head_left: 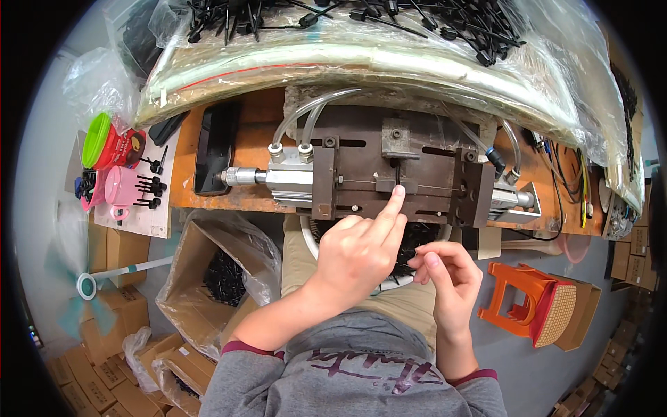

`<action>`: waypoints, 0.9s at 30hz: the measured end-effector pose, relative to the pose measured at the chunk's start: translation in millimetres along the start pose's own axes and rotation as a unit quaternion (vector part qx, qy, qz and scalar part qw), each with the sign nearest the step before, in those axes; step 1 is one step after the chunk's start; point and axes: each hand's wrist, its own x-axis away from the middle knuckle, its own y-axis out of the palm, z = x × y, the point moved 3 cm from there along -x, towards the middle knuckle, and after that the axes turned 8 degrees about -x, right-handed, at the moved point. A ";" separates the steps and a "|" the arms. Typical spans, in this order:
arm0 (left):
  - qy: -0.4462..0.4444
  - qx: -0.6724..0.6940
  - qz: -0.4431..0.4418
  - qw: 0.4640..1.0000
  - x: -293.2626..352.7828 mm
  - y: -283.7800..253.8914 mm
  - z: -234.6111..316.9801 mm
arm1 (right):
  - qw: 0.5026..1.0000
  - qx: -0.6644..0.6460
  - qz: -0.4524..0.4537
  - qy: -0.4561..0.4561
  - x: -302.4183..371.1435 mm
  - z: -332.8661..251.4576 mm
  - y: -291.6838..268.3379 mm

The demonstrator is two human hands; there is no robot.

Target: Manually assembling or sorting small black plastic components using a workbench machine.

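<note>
On the bench (185, 156), half-curled left fingers (393, 201) touch a fixture (361, 158)

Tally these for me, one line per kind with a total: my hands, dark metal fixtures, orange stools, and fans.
Left hand and right hand: 2
Dark metal fixture: 1
Orange stool: 1
Fan: 1
Total: 5

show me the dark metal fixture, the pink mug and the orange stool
Dark metal fixture (365, 164), head view: bare upper face of its plate.
Pink mug (122, 186), head view: outer wall of its body.
Orange stool (533, 304), head view: its orange frame, beside the patterned seat.
</note>
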 end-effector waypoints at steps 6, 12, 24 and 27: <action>-0.004 -0.007 -0.020 1.000 -3.6 -5.5 1.9 | 0.999 0.028 0.009 -0.035 -6.1 -17.3 4.0; -0.007 -0.015 -0.015 1.000 -2.8 -6.1 1.3 | 0.972 0.138 -0.004 -0.192 -45.0 -64.8 19.6; 0.007 0.053 0.005 0.999 -2.4 -6.8 -4.0 | 0.758 0.533 -0.016 -0.377 -223.7 -132.3 87.8; 0.002 0.109 -0.015 0.994 3.7 -18.0 -5.9 | 0.715 0.633 -0.051 -0.293 -234.8 -130.7 93.2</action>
